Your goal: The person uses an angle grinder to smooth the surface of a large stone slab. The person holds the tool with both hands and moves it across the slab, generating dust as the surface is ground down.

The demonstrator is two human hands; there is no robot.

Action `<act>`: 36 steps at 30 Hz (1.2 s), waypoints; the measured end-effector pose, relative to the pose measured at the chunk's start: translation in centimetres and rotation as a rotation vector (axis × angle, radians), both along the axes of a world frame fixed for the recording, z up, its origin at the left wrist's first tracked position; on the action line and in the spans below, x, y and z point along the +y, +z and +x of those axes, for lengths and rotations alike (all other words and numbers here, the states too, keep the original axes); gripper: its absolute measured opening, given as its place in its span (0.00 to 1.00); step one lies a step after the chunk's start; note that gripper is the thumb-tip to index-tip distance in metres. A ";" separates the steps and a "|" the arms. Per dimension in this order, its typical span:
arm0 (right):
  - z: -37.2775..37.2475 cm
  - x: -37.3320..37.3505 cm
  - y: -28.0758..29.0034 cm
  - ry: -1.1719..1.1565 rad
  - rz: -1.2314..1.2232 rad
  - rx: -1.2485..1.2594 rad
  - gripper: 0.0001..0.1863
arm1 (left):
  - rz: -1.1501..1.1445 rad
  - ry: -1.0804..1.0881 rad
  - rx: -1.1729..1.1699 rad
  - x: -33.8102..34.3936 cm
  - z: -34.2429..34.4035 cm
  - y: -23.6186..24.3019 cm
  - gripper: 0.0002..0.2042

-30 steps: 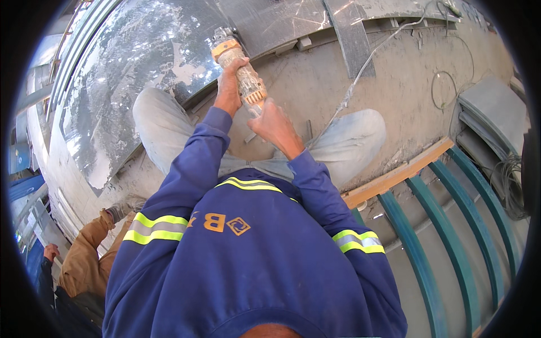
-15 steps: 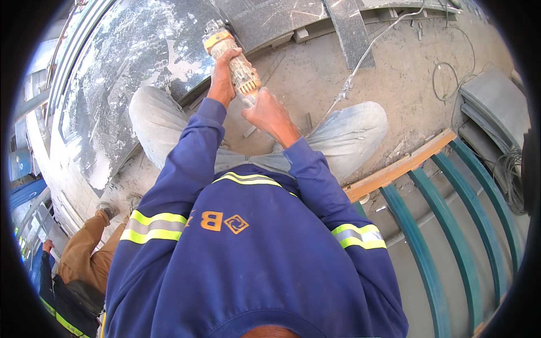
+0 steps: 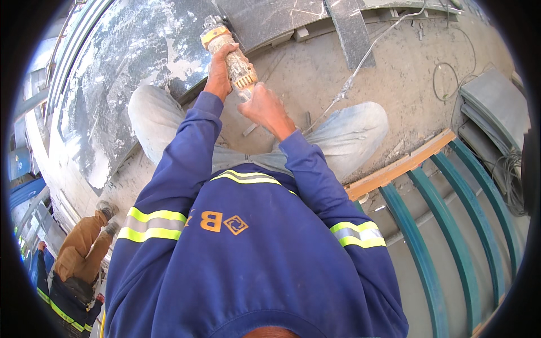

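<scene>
A dusty angle grinder (image 3: 239, 66) with yellow-orange parts is in both my hands, over the near edge of a dark, white-smeared sheet (image 3: 118, 73). My left hand (image 3: 220, 72) wraps round its body behind the head. My right hand (image 3: 267, 110) closes round its rear end, nearer my lap. The grinder's head points away from me, slightly left, and lies over the sheet's edge. Whether a disc sits on it, or touches the sheet, I cannot tell.
A pale cable (image 3: 360, 62) crosses the dusty floor towards my right knee. Teal bars with an orange end rail (image 3: 403, 165) stand at right, near stacked grey sheets (image 3: 499, 101). A narrow dark plate (image 3: 350, 34) lies ahead. Another person (image 3: 81, 253) is at lower left.
My hands and the grinder have shifted very slightly left, with the same grip. The person at lower left has changed posture, and another part of their arm shows.
</scene>
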State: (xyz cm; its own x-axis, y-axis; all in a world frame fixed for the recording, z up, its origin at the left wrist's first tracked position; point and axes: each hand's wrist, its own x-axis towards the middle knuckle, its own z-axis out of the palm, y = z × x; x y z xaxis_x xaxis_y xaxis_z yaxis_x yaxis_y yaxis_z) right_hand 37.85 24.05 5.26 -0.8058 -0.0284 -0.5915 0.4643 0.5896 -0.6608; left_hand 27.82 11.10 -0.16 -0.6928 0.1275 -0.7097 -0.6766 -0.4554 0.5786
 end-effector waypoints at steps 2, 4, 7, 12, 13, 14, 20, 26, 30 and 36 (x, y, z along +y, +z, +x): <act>0.3 0.0 0.7 -0.007 0.005 -0.010 0.24 | -0.016 0.007 0.006 0.3 0.6 0.5 0.17; 0.8 0.4 1.1 -0.007 -0.021 -0.053 0.24 | 0.000 0.014 0.005 0.4 1.3 0.7 0.17; 1.7 0.6 1.0 -0.004 -0.012 -0.081 0.25 | 0.020 0.046 -0.051 1.0 2.2 1.4 0.17; 1.8 0.5 0.6 -0.009 0.009 -0.005 0.24 | 0.011 0.071 -0.060 1.0 2.0 1.1 0.17; 1.6 0.4 0.1 -0.025 0.004 0.033 0.24 | 0.020 0.049 -0.049 0.8 1.5 1.1 0.17; 1.2 0.4 -0.4 -0.017 -0.021 0.040 0.23 | 0.029 0.026 -0.037 0.6 0.8 1.1 0.17; -0.3 0.3 1.2 -0.012 -0.050 0.033 0.19 | 0.079 0.022 -0.021 0.0 -0.4 0.5 0.16; 1.2 0.8 2.3 -0.012 -0.049 0.000 0.21 | 0.093 0.039 -0.038 0.5 1.6 0.9 0.16; 1.3 0.7 2.4 0.014 0.034 0.068 0.20 | 0.094 0.103 -0.096 1.1 1.8 1.6 0.15; -0.1 0.3 1.1 -0.022 -0.071 0.030 0.18 | 0.082 0.033 -0.029 0.2 -0.5 1.2 0.16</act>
State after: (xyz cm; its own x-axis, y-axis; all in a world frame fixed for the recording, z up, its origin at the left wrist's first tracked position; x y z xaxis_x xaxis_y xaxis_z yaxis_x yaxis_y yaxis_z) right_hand 37.73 24.36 6.35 -0.8241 -0.0516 -0.5641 0.4558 0.5308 -0.7144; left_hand 27.34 11.32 1.02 -0.6771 0.1630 -0.7176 -0.6762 -0.5228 0.5191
